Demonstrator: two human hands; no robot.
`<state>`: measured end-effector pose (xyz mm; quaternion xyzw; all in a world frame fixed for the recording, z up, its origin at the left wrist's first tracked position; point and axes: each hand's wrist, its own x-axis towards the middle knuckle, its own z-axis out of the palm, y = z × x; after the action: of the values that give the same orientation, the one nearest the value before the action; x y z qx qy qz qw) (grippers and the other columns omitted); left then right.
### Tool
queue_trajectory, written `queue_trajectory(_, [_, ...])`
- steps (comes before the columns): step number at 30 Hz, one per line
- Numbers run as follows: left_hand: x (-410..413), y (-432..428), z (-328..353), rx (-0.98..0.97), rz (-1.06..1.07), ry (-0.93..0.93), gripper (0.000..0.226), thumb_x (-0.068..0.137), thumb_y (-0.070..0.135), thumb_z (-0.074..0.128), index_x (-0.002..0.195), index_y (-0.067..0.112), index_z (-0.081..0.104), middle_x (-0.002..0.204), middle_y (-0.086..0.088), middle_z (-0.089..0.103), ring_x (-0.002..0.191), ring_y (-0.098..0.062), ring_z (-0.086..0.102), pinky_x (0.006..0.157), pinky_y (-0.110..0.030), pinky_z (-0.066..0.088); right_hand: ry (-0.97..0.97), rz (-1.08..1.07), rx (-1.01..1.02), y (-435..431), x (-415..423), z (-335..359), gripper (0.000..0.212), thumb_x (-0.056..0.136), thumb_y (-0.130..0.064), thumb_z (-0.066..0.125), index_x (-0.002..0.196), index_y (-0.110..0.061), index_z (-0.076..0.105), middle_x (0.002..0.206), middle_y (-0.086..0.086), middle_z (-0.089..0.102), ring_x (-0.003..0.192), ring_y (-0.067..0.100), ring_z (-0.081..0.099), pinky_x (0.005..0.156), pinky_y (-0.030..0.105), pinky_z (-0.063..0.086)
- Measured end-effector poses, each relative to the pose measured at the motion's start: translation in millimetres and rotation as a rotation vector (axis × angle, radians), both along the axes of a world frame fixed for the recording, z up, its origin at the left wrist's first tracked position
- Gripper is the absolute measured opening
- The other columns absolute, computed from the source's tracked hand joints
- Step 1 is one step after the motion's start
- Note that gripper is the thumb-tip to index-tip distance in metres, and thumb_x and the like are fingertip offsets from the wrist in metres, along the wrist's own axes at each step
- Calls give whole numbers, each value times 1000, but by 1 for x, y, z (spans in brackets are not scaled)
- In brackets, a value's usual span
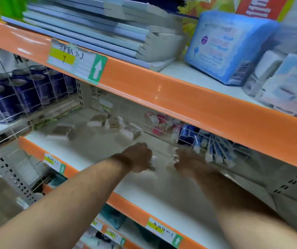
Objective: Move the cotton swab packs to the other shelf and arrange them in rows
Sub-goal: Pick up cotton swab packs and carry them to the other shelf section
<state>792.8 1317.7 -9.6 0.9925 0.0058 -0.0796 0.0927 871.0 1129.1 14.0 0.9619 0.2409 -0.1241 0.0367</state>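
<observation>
Placing step, I'd judge: L hand (140, 157) & R hand (189, 163) each closed on something small, white, blurred, mid white shelf (162, 198); clear brown-stick cotton swab packs (126, 131) scattered toward back edge, next need lining up.

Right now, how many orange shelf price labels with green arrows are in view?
5: one on the upper rail, one on the middle rail's left, one lower right, and two blurred near the bottom. Others may be cut off.
</observation>
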Motion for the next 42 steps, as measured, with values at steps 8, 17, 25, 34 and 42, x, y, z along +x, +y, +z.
queue_trajectory(8, [-6, 1, 14, -87, -122, 106, 54, 95, 46, 52, 144, 26, 42, 155, 3, 35, 137, -19, 40, 112, -40, 37, -28, -67, -13, 3, -8, -4, 15, 78, -26, 57, 91, -24, 62, 102, 0, 61, 76, 13, 54, 57, 25, 42])
queue_trajectory(17, [-16, 3, 23, 67, -75, 272, 63, 68, 55, 73, 123, 28, 57, 104, 5, 62, 92, -17, 59, 81, -38, 54, 8, -94, -56, -7, -18, 1, 42, 84, -49, 58, 117, -23, 56, 117, 1, 57, 104, 20, 56, 85, 35, 51])
queue_trajectory(25, [-23, 12, 25, -146, -86, 298, 91, 72, 25, 81, 147, 44, 34, 143, 2, 46, 121, -21, 48, 95, -37, 45, 174, -16, -45, -8, -27, 9, 67, 85, -19, 53, 149, -30, 36, 144, -4, 48, 115, 13, 53, 76, 19, 44])
queue_trajectory(34, [-14, 14, 29, -377, 58, 220, 36, 85, 1, 60, 109, 27, 56, 112, 3, 52, 80, -7, 58, 54, -18, 51, 215, -114, 154, -19, -17, 16, 51, 78, -18, 75, 122, -28, 53, 113, -1, 57, 85, 13, 59, 65, 27, 53])
queue_trajectory(42, [-12, 23, 41, -819, 218, 241, 56, 78, -19, 61, 120, 18, 63, 119, -13, 62, 101, -32, 67, 74, -41, 62, 269, -243, 452, -27, -14, 24, 35, 89, -13, 67, 120, -20, 51, 105, 7, 54, 82, 23, 65, 62, 33, 60])
